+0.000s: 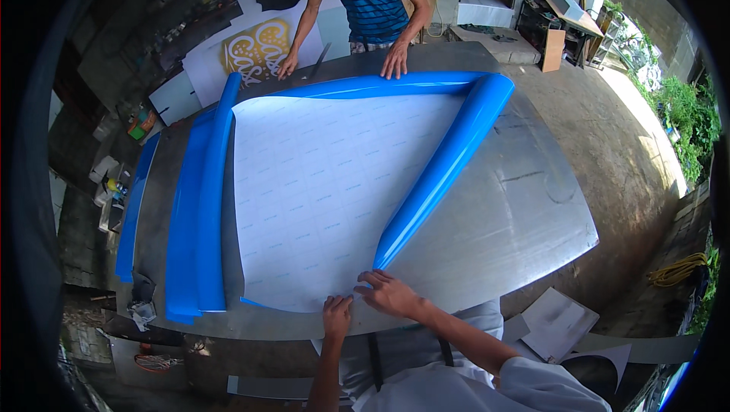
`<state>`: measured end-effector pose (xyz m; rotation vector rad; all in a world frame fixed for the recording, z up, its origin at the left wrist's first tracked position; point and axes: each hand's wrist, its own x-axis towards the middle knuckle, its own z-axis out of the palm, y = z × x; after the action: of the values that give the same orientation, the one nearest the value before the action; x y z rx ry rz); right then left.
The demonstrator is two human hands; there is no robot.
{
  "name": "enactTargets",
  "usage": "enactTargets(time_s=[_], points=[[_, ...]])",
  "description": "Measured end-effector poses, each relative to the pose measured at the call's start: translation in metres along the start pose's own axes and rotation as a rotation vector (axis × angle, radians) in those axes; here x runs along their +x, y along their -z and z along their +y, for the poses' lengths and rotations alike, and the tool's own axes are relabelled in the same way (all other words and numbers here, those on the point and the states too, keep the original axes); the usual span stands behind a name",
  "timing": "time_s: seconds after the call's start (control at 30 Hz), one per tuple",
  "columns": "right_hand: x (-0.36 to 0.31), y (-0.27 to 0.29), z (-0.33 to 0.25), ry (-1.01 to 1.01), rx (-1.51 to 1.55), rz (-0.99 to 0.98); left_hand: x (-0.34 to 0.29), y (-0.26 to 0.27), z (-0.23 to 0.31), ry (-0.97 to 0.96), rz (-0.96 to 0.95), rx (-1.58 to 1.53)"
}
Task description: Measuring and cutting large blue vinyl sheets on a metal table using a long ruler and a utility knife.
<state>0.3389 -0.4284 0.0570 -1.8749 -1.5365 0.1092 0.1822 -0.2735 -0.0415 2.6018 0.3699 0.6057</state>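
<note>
A large sheet of glossy blue vinyl lies with its white printed backing facing up on a metal-topped table. Its right side curls over into a blue roll that narrows toward me. At the near edge, my left hand has its fingers closed on the sheet's border. Just right of it, my right hand pinches the sheet close to the narrow end of the roll. My fingertips are small here and partly hide the edge they grip.
Across the table a person in a striped top rests one hand by the far blue edge. Blue vinyl strips and a rolled piece lie at the left. White boards lean at the lower right; a yellow cord coil lies beyond.
</note>
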Motion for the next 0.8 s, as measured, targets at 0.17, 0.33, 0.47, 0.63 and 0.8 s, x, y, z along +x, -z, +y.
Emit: enactTargets(time_s=[0.17, 0.33, 0.47, 0.63, 0.8], points=[[0.052, -0.033, 0.061, -0.022, -0.527, -0.379, -0.017, 0.008, 0.000, -0.011, 0.000, 0.015], [0.055, 0.020, 0.103, -0.272, -0.689, -0.907, -0.032, 0.012, -0.001, 0.040, 0.042, -0.027], [0.026, 0.060, 0.152, -0.709, -0.702, -1.034, -0.022, 0.013, 0.010, 0.075, 0.081, -0.094], [-0.028, 0.136, 0.210, -1.016, -0.769, -0.988, -0.009, 0.019, 0.009, 0.065, 0.082, -0.171], [-0.128, 0.178, 0.249, -1.447, -0.451, -0.691, 0.003, 0.003, 0.000, 0.514, -0.097, -0.121]])
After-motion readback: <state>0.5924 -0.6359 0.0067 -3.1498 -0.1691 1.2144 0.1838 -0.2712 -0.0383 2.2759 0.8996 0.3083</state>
